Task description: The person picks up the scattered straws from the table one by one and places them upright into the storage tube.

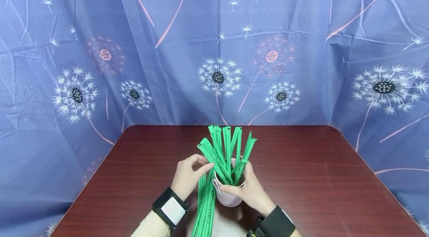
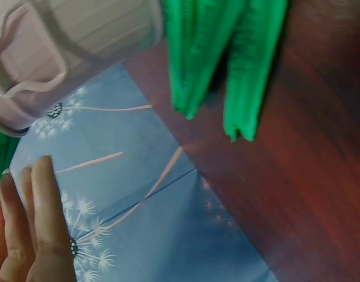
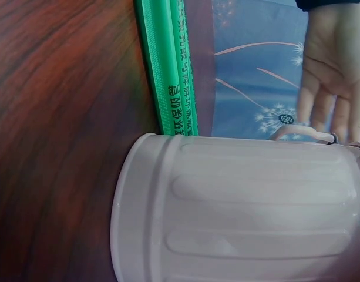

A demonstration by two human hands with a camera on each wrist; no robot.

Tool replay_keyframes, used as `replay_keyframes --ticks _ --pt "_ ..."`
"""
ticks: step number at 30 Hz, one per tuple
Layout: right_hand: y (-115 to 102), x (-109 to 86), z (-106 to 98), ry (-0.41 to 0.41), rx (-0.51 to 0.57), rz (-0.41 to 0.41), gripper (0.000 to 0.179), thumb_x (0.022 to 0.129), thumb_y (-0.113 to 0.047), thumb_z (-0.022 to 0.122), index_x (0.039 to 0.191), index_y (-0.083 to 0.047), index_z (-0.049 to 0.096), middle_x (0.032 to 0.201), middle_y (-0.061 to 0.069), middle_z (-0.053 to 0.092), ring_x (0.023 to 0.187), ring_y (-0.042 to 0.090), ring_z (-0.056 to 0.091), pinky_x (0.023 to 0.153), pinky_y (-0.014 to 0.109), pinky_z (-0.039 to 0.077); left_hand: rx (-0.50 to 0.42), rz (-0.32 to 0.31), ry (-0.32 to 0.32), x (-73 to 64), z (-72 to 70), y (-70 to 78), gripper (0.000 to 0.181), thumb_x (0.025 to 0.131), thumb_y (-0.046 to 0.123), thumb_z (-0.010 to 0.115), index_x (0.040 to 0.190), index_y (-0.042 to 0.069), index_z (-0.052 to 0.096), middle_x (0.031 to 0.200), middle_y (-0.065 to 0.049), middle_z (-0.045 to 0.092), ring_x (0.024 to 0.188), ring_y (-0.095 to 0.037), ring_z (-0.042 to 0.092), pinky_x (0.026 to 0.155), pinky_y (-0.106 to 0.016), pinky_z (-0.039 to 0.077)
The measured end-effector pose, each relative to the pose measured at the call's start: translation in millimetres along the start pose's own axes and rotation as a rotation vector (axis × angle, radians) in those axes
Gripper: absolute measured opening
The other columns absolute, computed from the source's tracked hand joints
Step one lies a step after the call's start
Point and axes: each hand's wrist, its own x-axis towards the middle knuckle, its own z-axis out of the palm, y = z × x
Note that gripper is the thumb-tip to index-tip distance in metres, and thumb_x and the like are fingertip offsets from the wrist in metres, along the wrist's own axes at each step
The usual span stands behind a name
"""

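My right hand point(image 1: 249, 188) grips a small pale pinkish bucket point(image 1: 229, 199) by its upper side, thumb across the front just under the rim. Several green wrapped straws point(image 1: 226, 142) stand in it, fanning out above the rim. At its left, my left hand point(image 1: 189, 175) has thumb and fingertips right at the leaning straws. Its other fingers point(image 2: 44, 217) look straight in the left wrist view, below the bucket's handle point(image 2: 36, 91). A loose bunch of green wrapped straws point(image 1: 205, 211) lies on the table left of the bucket; its ends show in the left wrist view.
The dark red wooden table point(image 1: 318, 177) surrounds the bucket. A blue dandelion-print cloth point(image 1: 181, 91) hangs behind it and along both sides. Black bands point(image 1: 171, 207) sit on both wrists.
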Motion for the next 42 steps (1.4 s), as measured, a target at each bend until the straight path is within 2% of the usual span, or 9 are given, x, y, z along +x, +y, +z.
replay_keyframes --ticks 5,9,14,19,22,27,32,38,42 --pt "0 -0.6 2 -0.002 0.005 0.018 0.096 0.070 -0.038 0.087 0.139 0.000 0.033 0.137 0.023 0.047 0.132 0.034 0.046 0.106 0.057 0.038 0.079 0.041 -0.058 -3.6 2.6 -12.6 0.031 0.084 0.040 0.074 0.095 0.012 0.074 0.086 0.004 0.074 0.080 -0.010 0.068 0.074 -0.035 0.057" --pt "0 -0.3 2 -0.004 0.009 0.010 0.097 0.070 -0.037 0.087 0.141 0.000 0.032 0.138 0.025 0.047 0.132 0.035 0.046 0.107 0.056 0.037 0.119 0.057 -0.117 -4.7 4.5 -19.0 0.025 0.085 0.025 0.076 0.100 0.006 0.073 0.089 -0.004 0.074 0.079 -0.017 0.068 0.073 -0.039 0.057" --pt "-1 0.7 0 -0.007 0.010 0.005 0.102 0.070 -0.037 0.087 0.145 0.000 0.029 0.141 0.026 0.045 0.135 0.036 0.044 0.109 0.059 0.034 0.259 0.062 -0.203 -8.2 10.1 -23.9 0.034 0.082 0.022 0.078 0.106 -0.001 0.072 0.094 -0.010 0.072 0.079 -0.020 0.066 0.070 -0.038 0.056" --pt "-2 1.0 0 -0.013 0.011 0.021 0.104 0.071 -0.038 0.086 0.148 0.000 0.027 0.145 0.025 0.042 0.138 0.036 0.042 0.110 0.060 0.033 0.456 0.044 -0.279 -16.8 16.3 -27.8 0.040 0.075 0.032 0.082 0.097 0.000 0.073 0.085 -0.007 0.067 0.079 -0.025 0.067 0.068 -0.042 0.056" --pt "-2 0.8 0 -0.021 0.018 0.035 0.105 0.072 -0.038 0.086 0.149 -0.001 0.025 0.147 0.025 0.040 0.139 0.036 0.041 0.110 0.059 0.033 0.496 0.015 -0.319 -19.3 17.4 -30.0 0.036 0.074 0.030 0.083 0.092 0.000 0.075 0.075 -0.003 0.063 0.071 -0.020 0.064 0.063 -0.040 0.054" --pt "-1 0.9 -1 -0.033 0.033 0.047 0.106 0.073 -0.036 0.085 0.151 -0.001 0.023 0.150 0.025 0.038 0.140 0.036 0.039 0.111 0.060 0.033 0.484 -0.017 -0.340 -20.4 17.5 -32.7 0.027 0.075 0.028 0.080 0.083 0.002 0.076 0.067 0.000 0.065 0.060 -0.012 0.058 0.055 -0.034 0.051" --pt "-1 1.2 -1 -0.036 0.030 0.051 0.105 0.073 -0.036 0.086 0.150 0.000 0.024 0.148 0.025 0.039 0.139 0.036 0.040 0.110 0.059 0.033 0.462 -0.044 -0.354 -21.1 17.0 -36.1 0.026 0.077 0.028 0.079 0.081 0.002 0.078 0.075 -0.006 0.073 0.062 -0.015 0.063 0.058 -0.036 0.054" --pt "-2 1.6 -1 -0.028 0.017 0.052 0.104 0.071 -0.037 0.086 0.148 0.000 0.026 0.146 0.025 0.041 0.137 0.035 0.042 0.110 0.058 0.034 0.366 -0.112 -0.405 -23.0 16.9 -41.6 0.022 0.081 0.026 0.076 0.073 0.006 0.074 0.061 -0.001 0.066 0.034 -0.006 0.051 0.040 -0.027 0.048" --pt "-2 1.6 0 -0.032 0.015 0.053 0.105 0.072 -0.037 0.086 0.148 0.000 0.025 0.147 0.025 0.040 0.139 0.036 0.041 0.110 0.057 0.033 0.300 -0.140 -0.421 -23.8 15.5 -43.4 0.021 0.083 0.022 0.074 0.069 0.007 0.070 0.061 -0.002 0.065 0.031 -0.006 0.050 0.033 -0.025 0.046"
